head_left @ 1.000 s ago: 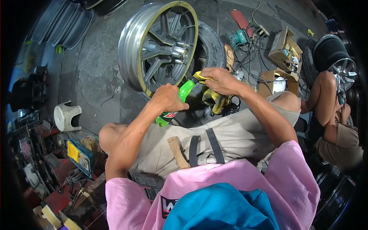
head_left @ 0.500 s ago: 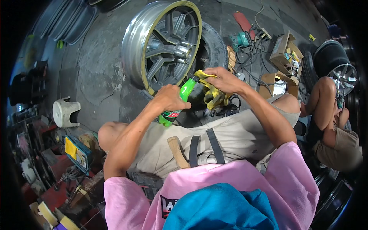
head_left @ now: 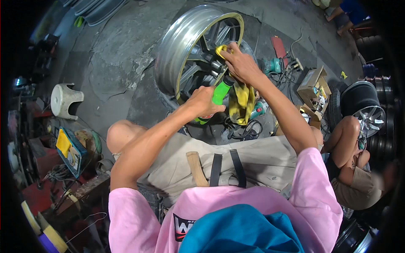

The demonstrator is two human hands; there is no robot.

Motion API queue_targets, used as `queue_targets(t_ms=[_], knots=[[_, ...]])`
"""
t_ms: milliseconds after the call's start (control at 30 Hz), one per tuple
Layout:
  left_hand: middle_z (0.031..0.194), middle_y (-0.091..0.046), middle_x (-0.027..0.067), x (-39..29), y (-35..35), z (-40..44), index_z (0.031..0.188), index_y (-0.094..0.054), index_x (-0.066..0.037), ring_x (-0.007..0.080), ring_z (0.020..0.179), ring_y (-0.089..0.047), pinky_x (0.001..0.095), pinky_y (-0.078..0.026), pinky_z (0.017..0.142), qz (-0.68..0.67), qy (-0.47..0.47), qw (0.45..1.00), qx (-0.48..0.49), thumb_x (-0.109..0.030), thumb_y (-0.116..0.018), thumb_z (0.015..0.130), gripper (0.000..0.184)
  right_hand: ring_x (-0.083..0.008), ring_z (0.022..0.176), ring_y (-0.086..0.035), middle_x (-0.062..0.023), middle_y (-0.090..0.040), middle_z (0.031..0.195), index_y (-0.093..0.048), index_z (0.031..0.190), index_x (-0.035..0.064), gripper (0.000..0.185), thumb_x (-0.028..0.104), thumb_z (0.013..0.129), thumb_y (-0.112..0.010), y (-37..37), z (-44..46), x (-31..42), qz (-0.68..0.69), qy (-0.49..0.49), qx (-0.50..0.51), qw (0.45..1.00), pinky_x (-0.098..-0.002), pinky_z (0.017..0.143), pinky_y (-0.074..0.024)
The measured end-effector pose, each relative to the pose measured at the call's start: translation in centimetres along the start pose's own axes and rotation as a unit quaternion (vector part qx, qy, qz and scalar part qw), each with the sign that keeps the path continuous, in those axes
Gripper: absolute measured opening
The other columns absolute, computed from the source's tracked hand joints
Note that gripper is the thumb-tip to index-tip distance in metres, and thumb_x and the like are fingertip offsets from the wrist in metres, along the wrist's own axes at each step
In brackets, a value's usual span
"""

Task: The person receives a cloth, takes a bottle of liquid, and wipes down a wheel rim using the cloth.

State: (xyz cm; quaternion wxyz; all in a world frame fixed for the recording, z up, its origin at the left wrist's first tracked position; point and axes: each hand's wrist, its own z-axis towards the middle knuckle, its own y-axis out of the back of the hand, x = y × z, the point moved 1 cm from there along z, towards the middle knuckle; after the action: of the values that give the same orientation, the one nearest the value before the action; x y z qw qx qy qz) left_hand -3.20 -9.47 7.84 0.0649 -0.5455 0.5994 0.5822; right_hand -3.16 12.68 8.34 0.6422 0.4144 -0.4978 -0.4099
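Observation:
My left hand (head_left: 204, 101) is closed around a green plastic bottle (head_left: 220, 92) with a black cap, which tilts up and away to the right. In my right hand (head_left: 242, 64) is a yellow cloth (head_left: 242, 103) with dark stains; one end pokes out at the fingertips and the rest hangs down beside the bottle's cap. The cap is close beneath my right hand, but whether they touch I cannot tell. Just beyond both hands stands a silver spoked wheel rim (head_left: 171, 52) with a yellowish edge. My right fingertips overlap its spokes in view.
A green power tool (head_left: 272, 65) and cables lie right of the rim, near open cardboard boxes (head_left: 310, 86). A white stool (head_left: 63, 101) and blue basket (head_left: 76, 162) stand at left. Another person (head_left: 350, 168) sits at far right beside a wheel (head_left: 371, 119).
Both hands have moved forward and right, bringing the bottle and cloth nearer the rim in view. The cloth now hangs longer below my right hand. The camera's view has shifted.

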Motion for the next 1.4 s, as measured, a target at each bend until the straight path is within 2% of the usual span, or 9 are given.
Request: queue_targets(t_ms=[67, 233, 567, 800, 900, 1000, 1100, 1333, 1400], knots=[[0.094, -0.074, 0.0275, -0.5, 0.4, -0.5, 0.11, -0.069, 0.003, 0.0449, 0.094, -0.072, 0.0485, -0.055, 0.09, -0.015, -0.01, 1.0, 0.004, -0.035, -0.084, 0.077, 0.053, -0.0417, 0.077, -0.069, -0.0181, -0.052, 0.124, -0.058, 0.126, 0.0145, 0.029, 0.013, 0.097, -0.06, -2.2, 2.7, -2.1, -0.097, 0.036, 0.006, 0.995, -0.0525, 0.067, -0.0551], [0.093, -0.074, 0.0277, -0.8, 1.3, -2.0, 0.112, -0.067, 0.003, 0.0442, 0.093, -0.073, 0.0481, -0.056, 0.088, -0.048, -0.01, 0.999, -0.006, -0.035, -0.083, 0.078, 0.054, -0.0377, 0.078, -0.071, -0.0178, -0.052, 0.121, -0.061, 0.124, 0.0168, 0.029, 0.009, 0.096, -0.058, -0.8, 1.9, -3.1, -0.123, 0.06, 0.058, 0.989, -0.0491, 0.067, -0.0573], [0.079, -0.072, 0.0261, -1.1, 1.6, -3.1, 0.112, -0.065, 0.007, 0.0443, 0.08, -0.073, 0.0469, -0.057, 0.08, -0.044, -0.05, 0.997, -0.03, -0.03, -0.081, 0.08, 0.051, -0.03, 0.072, -0.071, -0.0141, -0.053, 0.123, -0.065, 0.123, 0.0212, 0.03, 0.011, 0.096, -0.058, -1.0, 5.2, -4.7, -0.222, 0.138, -0.008, 0.965, -0.0427, 0.062, -0.0582], [0.081, -0.071, 0.0285, -1.7, 1.9, -2.9, 0.111, -0.065, 0.008, 0.0451, 0.081, -0.073, 0.0486, -0.057, 0.079, -0.046, -0.069, 0.996, -0.039, -0.029, -0.082, 0.078, 0.052, -0.0393, 0.086, -0.073, -0.0219, -0.054, 0.137, -0.071, 0.123, 0.0206, 0.037, 0.011, 0.087, -0.069, 0.7, 7.0, -5.6, -0.192, 0.094, 0.048, 0.976, -0.048, 0.077, -0.061], [0.079, -0.071, 0.0283, -1.7, 2.1, -3.0, 0.113, -0.064, 0.009, 0.0436, 0.08, -0.073, 0.0486, -0.057, 0.078, -0.048, -0.086, 0.994, -0.045, -0.028, -0.082, 0.078, 0.054, -0.0414, 0.083, -0.072, -0.0186, -0.056, 0.128, -0.065, 0.128, 0.0212, 0.042, 0.011, 0.088, -0.067, 2.2, 8.1, -5.8, -0.167, 0.062, -0.076, 0.981, -0.05, 0.074, -0.0609], [0.076, -0.07, 0.0276, -2.1, 2.5, -3.2, 0.114, -0.065, 0.009, 0.0426, 0.077, -0.074, 0.0479, -0.057, 0.077, -0.064, -0.061, 0.996, -0.029, -0.028, -0.082, 0.078, 0.054, -0.0411, 0.08, -0.072, -0.0155, -0.056, 0.122, -0.062, 0.13, 0.022, 0.042, 0.009, 0.09, -0.063, 1.1, 6.4, -4.9, -0.149, 0.015, -0.082, 0.985, -0.0497, 0.07, -0.061], [0.074, -0.07, 0.0265, -1.9, 2.4, -3.0, 0.115, -0.065, 0.009, 0.0419, 0.074, -0.074, 0.0467, -0.057, 0.076, -0.066, -0.068, 0.995, -0.018, -0.028, -0.082, 0.078, 0.055, -0.0392, 0.078, -0.072, -0.0158, -0.056, 0.117, -0.061, 0.136, 0.0251, 0.045, 0.01, 0.094, -0.061, -1.0, 4.4, -4.1, -0.2, 0.055, 0.075, 0.975, -0.048, 0.067, -0.0609], [0.07, -0.069, 0.0222, -1.9, 2.2, -3.0, 0.105, -0.065, 0.006, 0.0386, 0.067, -0.071, 0.045, -0.057, 0.073, -0.079, -0.069, 0.994, -0.007, -0.028, -0.082, 0.078, 0.047, -0.0412, 0.092, -0.068, -0.0177, -0.057, 0.107, -0.061, 0.137, 0.0213, 0.04, 0.015, 0.098, -0.061, -2.8, 2.4, -6.2, -0.041, 0.068, 0.046, 0.996, -0.0526, 0.077, -0.0558], [0.065, -0.067, 0.0193, -1.7, 2.1, -3.3, 0.101, -0.065, 0.004, 0.035, 0.064, -0.07, 0.0442, -0.056, 0.072, -0.07, -0.108, 0.99, -0.058, -0.028, -0.082, 0.078, 0.044, -0.042, 0.094, -0.064, -0.019, -0.057, 0.107, -0.061, 0.136, 0.0181, 0.038, 0.012, 0.098, -0.058, -2.0, 0.8, -5.8, 0.009, 0.06, 0.039, 0.997, -0.0518, 0.079, -0.054]])
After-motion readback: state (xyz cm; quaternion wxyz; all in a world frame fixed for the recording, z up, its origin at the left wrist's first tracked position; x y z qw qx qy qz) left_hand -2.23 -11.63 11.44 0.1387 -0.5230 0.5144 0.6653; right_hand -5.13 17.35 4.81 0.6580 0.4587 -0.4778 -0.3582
